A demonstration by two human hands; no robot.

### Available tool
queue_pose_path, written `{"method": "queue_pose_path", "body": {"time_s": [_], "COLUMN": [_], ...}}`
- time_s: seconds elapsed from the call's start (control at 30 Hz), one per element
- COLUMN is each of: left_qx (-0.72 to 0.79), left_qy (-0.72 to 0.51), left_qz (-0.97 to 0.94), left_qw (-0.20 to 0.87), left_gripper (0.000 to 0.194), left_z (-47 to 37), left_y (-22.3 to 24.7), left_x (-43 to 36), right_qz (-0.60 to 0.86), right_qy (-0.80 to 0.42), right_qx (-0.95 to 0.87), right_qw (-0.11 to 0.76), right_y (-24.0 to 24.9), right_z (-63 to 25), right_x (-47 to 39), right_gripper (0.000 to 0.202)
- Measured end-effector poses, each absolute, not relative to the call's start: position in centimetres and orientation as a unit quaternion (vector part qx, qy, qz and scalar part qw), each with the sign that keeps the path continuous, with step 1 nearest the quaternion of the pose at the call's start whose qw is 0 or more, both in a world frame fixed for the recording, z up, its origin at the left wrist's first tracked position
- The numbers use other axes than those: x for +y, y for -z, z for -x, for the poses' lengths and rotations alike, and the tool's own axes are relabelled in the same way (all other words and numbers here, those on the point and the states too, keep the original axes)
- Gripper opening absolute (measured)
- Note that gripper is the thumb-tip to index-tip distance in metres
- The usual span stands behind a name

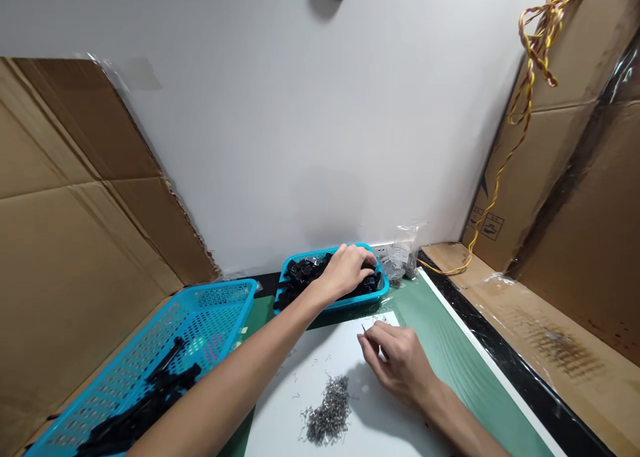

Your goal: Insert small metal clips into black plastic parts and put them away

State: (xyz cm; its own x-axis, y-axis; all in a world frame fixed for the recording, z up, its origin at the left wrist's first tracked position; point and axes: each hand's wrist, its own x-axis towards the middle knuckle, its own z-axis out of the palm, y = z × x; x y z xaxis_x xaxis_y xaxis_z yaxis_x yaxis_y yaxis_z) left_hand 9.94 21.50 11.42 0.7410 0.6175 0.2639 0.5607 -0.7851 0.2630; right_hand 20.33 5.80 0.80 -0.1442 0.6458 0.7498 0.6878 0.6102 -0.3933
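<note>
My left hand [347, 268] reaches over the small blue basket [345, 304], its curled fingers at the black pieces [305, 272] inside; whatever its fingertips grip is hidden. Over the white sheet [280, 404], my right hand [395, 357] pinches a small thin metal piece [364, 329] between thumb and forefinger. A pile of small metal pieces [327, 414] lies on the sheet to the left of that hand, with a few loose ones scattered around it.
A larger blue basket [200, 297] with long black pieces [145, 404] stands at the left. Clear plastic bags [403, 260] sit beside the small basket. Cardboard [75, 177] flanks both sides; a yellow twisted cord [525, 110] hangs at the right.
</note>
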Motion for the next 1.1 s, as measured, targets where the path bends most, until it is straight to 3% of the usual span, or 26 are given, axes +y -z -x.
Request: {"method": "queue_pose_path", "body": {"time_s": [0.2,0.4,0.57,0.8,1.1], "left_qx": [0.323,0.362,0.391,0.404,0.489], "left_qy": [-0.186,-0.239,-0.272,-0.164,-0.101], "left_qz": [-0.920,-0.891,-0.865,-0.889,-0.855], "left_qw": [0.122,0.130,0.160,0.135,0.138], "left_gripper": [0.016,0.025,0.024,0.027,0.033], "left_z": [-10.1,-7.3,-3.1,2.5,7.7], "left_y": [-11.4,-12.2,-11.8,-9.6,-8.3], "left_x": [21.3,20.4,17.6,13.2,11.5], "right_qz": [0.456,0.568,0.627,0.640,0.641], "right_qy": [0.002,-0.061,-0.150,-0.242,-0.246], "right_qx": [-0.750,-0.648,-0.629,-0.662,-0.665], "right_qw": [0.479,0.504,0.434,0.306,0.294], "right_y": [-0.8,-2.2,-2.4,-1.7,-0.2], "right_z": [-20.9,-24.4,-27.4,-28.1,-28.4], "right_x": [5.9,6.7,7.5,7.3,7.5], "right_gripper": [0.036,0.039,0.040,0.024,0.025]}}
